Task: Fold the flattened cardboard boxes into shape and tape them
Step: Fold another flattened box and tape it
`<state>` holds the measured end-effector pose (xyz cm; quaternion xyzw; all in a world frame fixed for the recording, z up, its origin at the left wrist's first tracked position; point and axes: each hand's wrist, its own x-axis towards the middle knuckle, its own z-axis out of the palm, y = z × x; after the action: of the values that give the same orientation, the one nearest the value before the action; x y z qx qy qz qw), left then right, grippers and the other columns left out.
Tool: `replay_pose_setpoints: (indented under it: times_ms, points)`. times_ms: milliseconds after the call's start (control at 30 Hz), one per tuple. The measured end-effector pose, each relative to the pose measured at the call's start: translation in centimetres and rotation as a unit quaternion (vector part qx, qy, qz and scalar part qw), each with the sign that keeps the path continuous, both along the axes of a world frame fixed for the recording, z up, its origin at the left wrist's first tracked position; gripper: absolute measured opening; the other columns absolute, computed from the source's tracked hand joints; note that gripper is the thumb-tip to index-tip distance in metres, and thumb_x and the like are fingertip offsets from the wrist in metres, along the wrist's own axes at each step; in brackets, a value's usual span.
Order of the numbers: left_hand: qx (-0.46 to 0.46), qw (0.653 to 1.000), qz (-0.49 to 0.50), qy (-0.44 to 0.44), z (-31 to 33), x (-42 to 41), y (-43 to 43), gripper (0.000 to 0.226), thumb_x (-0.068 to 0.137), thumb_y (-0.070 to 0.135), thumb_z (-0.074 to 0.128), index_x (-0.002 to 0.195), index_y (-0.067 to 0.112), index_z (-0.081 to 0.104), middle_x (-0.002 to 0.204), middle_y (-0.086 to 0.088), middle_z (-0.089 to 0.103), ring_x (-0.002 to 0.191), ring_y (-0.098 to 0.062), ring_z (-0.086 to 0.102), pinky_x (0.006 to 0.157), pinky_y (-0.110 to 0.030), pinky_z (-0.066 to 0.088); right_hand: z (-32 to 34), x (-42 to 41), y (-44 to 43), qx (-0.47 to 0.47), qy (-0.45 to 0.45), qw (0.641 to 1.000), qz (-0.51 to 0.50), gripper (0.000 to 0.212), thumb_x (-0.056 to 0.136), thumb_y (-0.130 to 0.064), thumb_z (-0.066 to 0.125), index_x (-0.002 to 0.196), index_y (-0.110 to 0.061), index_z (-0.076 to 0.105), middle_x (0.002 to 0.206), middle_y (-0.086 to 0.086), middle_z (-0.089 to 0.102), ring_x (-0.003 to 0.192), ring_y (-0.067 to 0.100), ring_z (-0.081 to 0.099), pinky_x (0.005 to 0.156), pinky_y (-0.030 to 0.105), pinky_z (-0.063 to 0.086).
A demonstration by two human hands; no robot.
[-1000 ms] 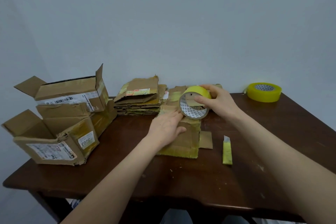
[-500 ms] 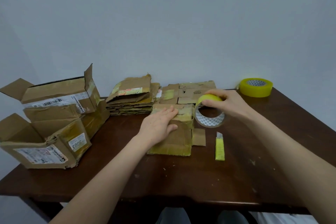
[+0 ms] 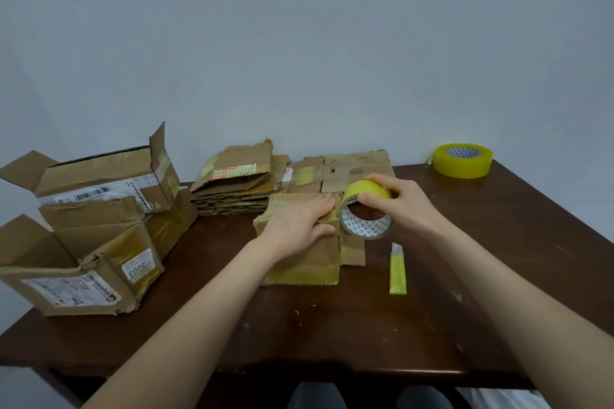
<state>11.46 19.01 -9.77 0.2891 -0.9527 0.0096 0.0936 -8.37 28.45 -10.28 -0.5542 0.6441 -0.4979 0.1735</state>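
Observation:
A small cardboard box (image 3: 309,262) with yellowed tape lies on the dark wooden table (image 3: 365,325) in the middle. My left hand (image 3: 299,222) presses flat on its top. My right hand (image 3: 398,206) grips a yellow tape roll (image 3: 363,212) held on edge at the box's right side, touching it. A stack of flattened boxes (image 3: 239,183) lies behind, and more flat cardboard (image 3: 349,169) rests further back.
Assembled open boxes (image 3: 86,229) are piled at the table's left end. A second yellow tape roll (image 3: 463,160) sits at the back right corner. A yellow box cutter (image 3: 397,271) lies to the right of the small box. A plain wall stands behind.
My right hand has carried the tape roll from the box's top rightward and down to its right edge. My left hand has stayed on the box.

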Motion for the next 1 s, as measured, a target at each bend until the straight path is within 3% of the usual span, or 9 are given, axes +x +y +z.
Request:
replay_pose_setpoints:
  times_ms: [100, 200, 300, 433, 533, 733, 867, 1000]
  points:
    - [-0.033, 0.999, 0.017, 0.008, -0.3, 0.0, 0.4, 0.062, 0.098, 0.047, 0.039, 0.152, 0.025, 0.018, 0.158, 0.007, 0.018, 0.143, -0.010, 0.023, 0.114, -0.033, 0.028, -0.6, -0.2, 0.1, 0.002, -0.051, 0.999, 0.007, 0.047, 0.081, -0.044, 0.071, 0.126, -0.031, 0.061, 0.127, -0.006, 0.059, 0.115, 0.013, 0.056, 0.098, 0.035, 0.047]
    - [-0.059, 0.997, 0.051, 0.024, -1.0, -1.3, 1.7, 0.069, 0.096, 0.056, 0.035, 0.153, 0.026, 0.010, 0.159, 0.003, 0.017, 0.144, -0.016, 0.022, 0.115, -0.040, 0.025, -0.9, -0.1, 0.4, 0.003, -0.111, 0.994, 0.024, 0.043, 0.084, -0.038, 0.070, 0.125, -0.025, 0.062, 0.123, -0.003, 0.062, 0.108, 0.011, 0.061, 0.084, 0.026, 0.053]
    - [-0.123, 0.989, 0.065, 0.038, -2.4, -1.8, 1.9, 0.067, 0.095, 0.049, 0.040, 0.152, 0.031, 0.011, 0.159, 0.005, 0.019, 0.145, -0.013, 0.020, 0.114, -0.036, 0.025, -0.4, -0.3, 0.5, 0.002, -0.103, 0.995, 0.019, 0.026, 0.085, -0.031, 0.071, 0.110, -0.028, 0.065, 0.109, -0.007, 0.066, 0.097, 0.005, 0.062, 0.069, 0.016, 0.050]
    - [-0.131, 0.988, 0.066, 0.044, -2.4, -1.4, 0.9, 0.064, 0.094, 0.047, 0.041, 0.151, 0.035, 0.013, 0.158, 0.009, 0.021, 0.144, -0.010, 0.022, 0.112, -0.033, 0.028, 0.7, -0.7, 0.1, 0.013, -0.075, 0.997, 0.013, 0.020, 0.085, -0.027, 0.071, 0.104, -0.026, 0.066, 0.097, -0.010, 0.066, 0.085, 0.000, 0.062, 0.059, 0.008, 0.046]
    - [-0.137, 0.988, 0.056, 0.044, -2.5, -1.4, 0.8, 0.064, 0.095, 0.048, 0.040, 0.151, 0.036, 0.013, 0.158, 0.010, 0.021, 0.144, -0.011, 0.023, 0.112, -0.033, 0.030, 1.1, -0.6, -0.2, 0.021, -0.055, 0.998, 0.006, 0.020, 0.084, -0.028, 0.072, 0.103, -0.025, 0.066, 0.096, -0.006, 0.066, 0.085, 0.002, 0.062, 0.064, 0.012, 0.046]
    - [-0.141, 0.988, 0.058, 0.023, -2.4, -0.2, -0.4, 0.064, 0.096, 0.053, 0.035, 0.152, 0.037, 0.007, 0.158, 0.011, 0.016, 0.144, -0.013, 0.022, 0.110, -0.033, 0.031, 0.2, -2.1, 0.5, 0.093, 0.054, 0.994, -0.019, 0.031, 0.076, -0.034, 0.077, 0.104, -0.024, 0.070, 0.104, 0.000, 0.068, 0.099, 0.018, 0.063, 0.089, 0.036, 0.053]
    - [-0.135, 0.989, 0.057, 0.011, -2.3, -0.2, -0.7, 0.064, 0.096, 0.053, 0.035, 0.151, 0.039, 0.007, 0.158, 0.012, 0.017, 0.144, -0.012, 0.023, 0.110, -0.033, 0.032, 0.5, -2.0, 0.4, 0.096, 0.087, 0.991, -0.018, 0.028, 0.077, -0.035, 0.076, 0.102, -0.024, 0.069, 0.103, -0.001, 0.065, 0.097, 0.017, 0.060, 0.084, 0.030, 0.049]
    - [-0.140, 0.989, 0.056, 0.005, -2.4, -0.1, -1.3, 0.063, 0.096, 0.053, 0.035, 0.151, 0.041, 0.008, 0.158, 0.014, 0.017, 0.143, -0.013, 0.024, 0.110, -0.034, 0.033, 0.9, -2.1, 0.2, 0.139, 0.200, 0.969, -0.037, 0.042, 0.076, -0.043, 0.075, 0.111, -0.021, 0.068, 0.100, -0.001, 0.061, 0.097, 0.019, 0.056, 0.081, 0.030, 0.045]
